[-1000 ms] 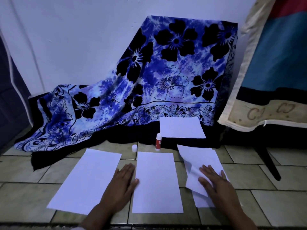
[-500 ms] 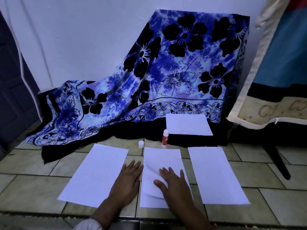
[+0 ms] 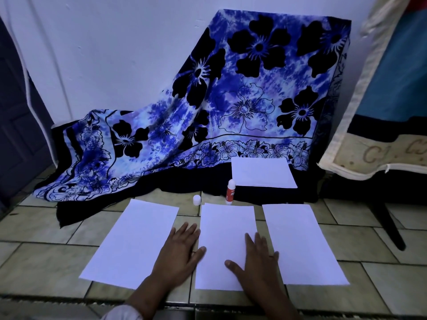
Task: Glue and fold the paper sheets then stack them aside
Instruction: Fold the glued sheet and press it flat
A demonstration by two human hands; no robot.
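Three white paper sheets lie side by side on the tiled floor: a left sheet [image 3: 136,241], a middle sheet [image 3: 225,229] and a right sheet [image 3: 300,243]. My left hand [image 3: 179,255] rests flat between the left and middle sheets, thumb on the middle sheet's left edge. My right hand [image 3: 256,262] presses flat on the middle sheet's lower right part. Both hands hold nothing. An uncapped red-and-white glue stick [image 3: 230,191] stands upright behind the middle sheet, its white cap [image 3: 196,200] a little to the left. Another white sheet [image 3: 262,173] lies farther back on dark cloth.
A blue floral cloth [image 3: 231,107] drapes over something against the white wall behind the sheets. A cream-edged blue cushion or mattress [image 3: 381,112] leans at the right, with a dark leg [image 3: 390,227] below it. A dark door [image 3: 16,125] stands at the left.
My right hand left the right sheet, which now lies flat, then lifted and smoothed down the middle sheet. My left hand stayed beside the middle sheet. The camera view shifted slightly.
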